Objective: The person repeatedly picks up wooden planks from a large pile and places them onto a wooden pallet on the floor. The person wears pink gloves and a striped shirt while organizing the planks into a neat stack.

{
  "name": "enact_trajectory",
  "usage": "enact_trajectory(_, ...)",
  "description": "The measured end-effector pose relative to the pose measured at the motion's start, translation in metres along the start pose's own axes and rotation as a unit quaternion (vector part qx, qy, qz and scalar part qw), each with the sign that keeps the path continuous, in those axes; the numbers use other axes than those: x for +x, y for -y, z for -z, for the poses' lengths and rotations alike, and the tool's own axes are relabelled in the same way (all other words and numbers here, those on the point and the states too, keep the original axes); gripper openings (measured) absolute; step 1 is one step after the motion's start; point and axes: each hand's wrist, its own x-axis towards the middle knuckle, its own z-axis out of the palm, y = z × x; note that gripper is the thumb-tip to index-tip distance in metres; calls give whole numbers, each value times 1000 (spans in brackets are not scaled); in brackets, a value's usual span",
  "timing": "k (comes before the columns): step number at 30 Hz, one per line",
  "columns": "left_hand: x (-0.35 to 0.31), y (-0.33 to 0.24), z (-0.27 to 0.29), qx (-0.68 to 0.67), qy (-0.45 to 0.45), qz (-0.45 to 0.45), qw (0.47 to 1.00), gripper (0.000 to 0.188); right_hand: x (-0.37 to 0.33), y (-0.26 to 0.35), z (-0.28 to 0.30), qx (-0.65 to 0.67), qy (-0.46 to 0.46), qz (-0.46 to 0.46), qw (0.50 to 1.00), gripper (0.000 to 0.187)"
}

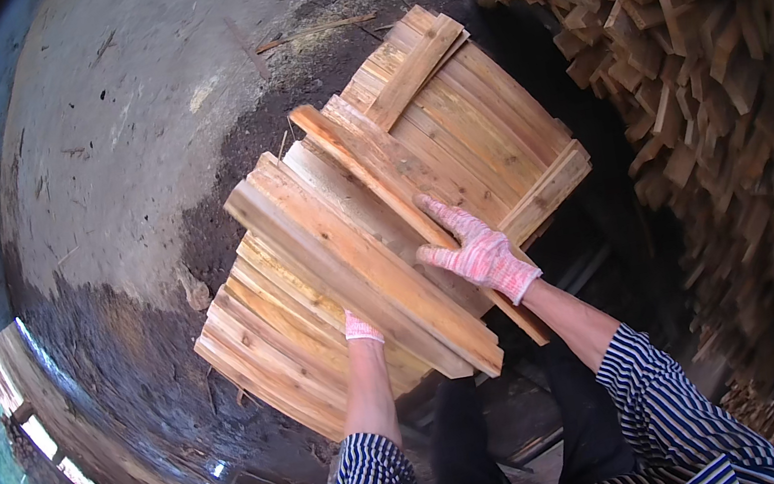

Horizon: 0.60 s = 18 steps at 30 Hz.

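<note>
I look down and see my two hands in pink and white work gloves, busy with thin wood boards. My right hand (475,250) lies flat on top of a long narrow board (374,171) that sits slanted across the others. The fingers are spread out and pressing down, not curled around it, so this hand is open and just touching. My left hand (361,328) is mostly hidden under a bundle of boards (361,266) that rests on top of the rest. I can only see the glove cuff, so I cannot tell how its fingers are set, but it seems to be holding the bundle up from below. Under all of this is a big stack of flat boards (459,119) fanned out above the grey ground (133,110). To my right is a tall heap of cut wood pieces (714,68), well apart from my hands. I think I am at the step of picking up or sorting one bundle off the stack. The next move needs a firm hold with both hands, because the boards are loose and long. If I tip them, the top ones could slide off.
</note>
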Motion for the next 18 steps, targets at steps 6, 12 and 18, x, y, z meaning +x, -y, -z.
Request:
enact_trajectory(6,-1,6,-49,-2,-28,4,1000,47,-26,32,-60,-190,1,-29,981,80)
enact_trajectory(12,-19,3,-120,13,-139,56,989,49,-7,-14,-96,-289,-158,32,944,68)
enact_trajectory(18,-2,-5,-96,47,-74,0,996,61,3,19,-36,-224,-72,-64,970,65)
